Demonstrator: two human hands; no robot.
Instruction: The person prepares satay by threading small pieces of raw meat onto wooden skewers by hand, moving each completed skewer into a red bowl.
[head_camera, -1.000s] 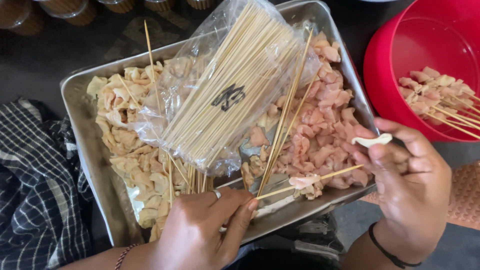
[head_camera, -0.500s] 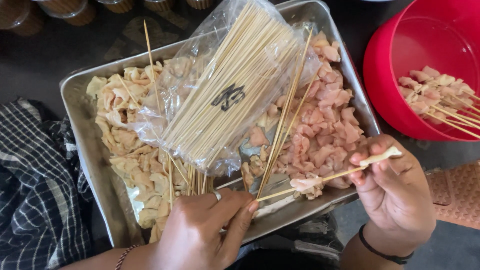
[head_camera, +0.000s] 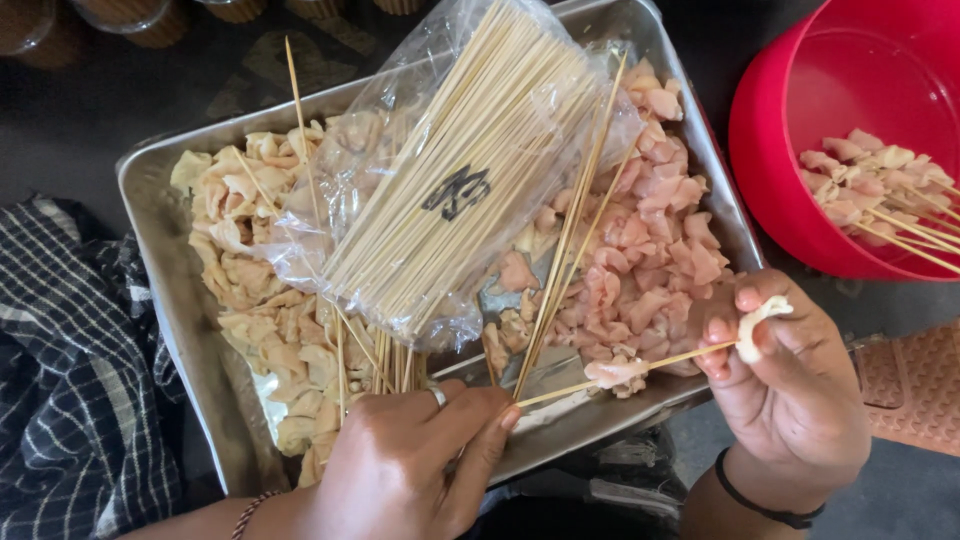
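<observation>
Skewer (head_camera: 640, 368) runs nearly level between your hands above the tray (head_camera: 160, 260): your left hand (head_camera: 420, 460) pinches its blunt end, your right hand (head_camera: 790, 390) presses a pale meat scrap (head_camera: 756, 322) at the tip, one piece (head_camera: 615, 372) threaded midway.

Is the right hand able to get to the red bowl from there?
Probably yes. The right hand sits just below the red bowl, with nothing between them, and the bowl's top is open. It is busy, though, pinching a meat piece at the skewer tip.
</observation>
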